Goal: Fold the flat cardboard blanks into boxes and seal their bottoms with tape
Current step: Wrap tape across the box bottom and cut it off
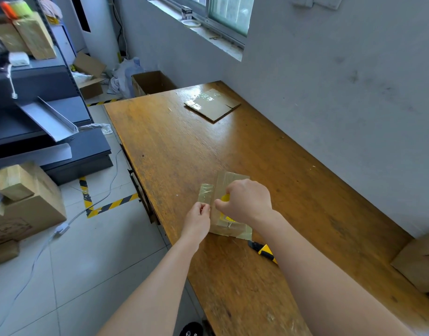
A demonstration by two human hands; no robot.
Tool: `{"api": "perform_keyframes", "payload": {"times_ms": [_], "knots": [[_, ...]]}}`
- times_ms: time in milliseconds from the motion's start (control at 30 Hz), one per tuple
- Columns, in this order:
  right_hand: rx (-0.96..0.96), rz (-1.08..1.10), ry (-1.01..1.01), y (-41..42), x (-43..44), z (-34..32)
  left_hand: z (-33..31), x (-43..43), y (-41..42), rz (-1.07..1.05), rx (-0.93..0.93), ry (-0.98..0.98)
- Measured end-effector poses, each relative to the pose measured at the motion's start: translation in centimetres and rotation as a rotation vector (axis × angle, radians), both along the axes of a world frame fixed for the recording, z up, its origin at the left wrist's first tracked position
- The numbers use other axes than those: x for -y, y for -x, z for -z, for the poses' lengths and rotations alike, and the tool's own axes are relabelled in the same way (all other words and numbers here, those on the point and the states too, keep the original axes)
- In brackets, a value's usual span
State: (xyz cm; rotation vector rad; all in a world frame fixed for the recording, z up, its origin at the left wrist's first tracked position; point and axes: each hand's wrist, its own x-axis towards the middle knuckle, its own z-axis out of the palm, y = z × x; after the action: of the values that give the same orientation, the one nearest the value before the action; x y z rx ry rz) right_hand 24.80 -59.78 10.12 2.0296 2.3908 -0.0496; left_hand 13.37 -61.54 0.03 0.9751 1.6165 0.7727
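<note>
The right hand covers most of what it holds: only slivers of a yellow object show between its curled fingers and below the palm, possibly a tape roll. The same hand hides the middle of the taped cardboard piece lying beneath it near the table's left edge; its glossy ends show above and below the hand. The left hand pinches the near end of a clear tape strip between thumb and fingertip, just beside the cardboard's left side. A yellow-and-black knife lies just behind the cardboard, its tail hidden by the right forearm. A carton is cut off at the frame's right edge. A flat blank lies well apart at the table's far end, with bare wood between. The wall runs along the table's right side.
</note>
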Motion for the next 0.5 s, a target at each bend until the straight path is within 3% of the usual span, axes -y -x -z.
{"api": "perform_keyframes", "payload": {"times_ms": [200,300,500], "knots": [[-0.039,-0.015,0.0,0.1,0.3,-0.1,-0.7,0.2,-0.8,0.005,0.187,0.034],[-0.112,-0.033,0.039,-0.5,-0.1,-0.1,-0.8,0.0,-1.2,0.012,0.143,-0.008],[-0.519,0.099,0.199,-4.8,-0.4,0.0,-0.1,-1.0,-1.5,0.023,-0.041,-0.091]]}}
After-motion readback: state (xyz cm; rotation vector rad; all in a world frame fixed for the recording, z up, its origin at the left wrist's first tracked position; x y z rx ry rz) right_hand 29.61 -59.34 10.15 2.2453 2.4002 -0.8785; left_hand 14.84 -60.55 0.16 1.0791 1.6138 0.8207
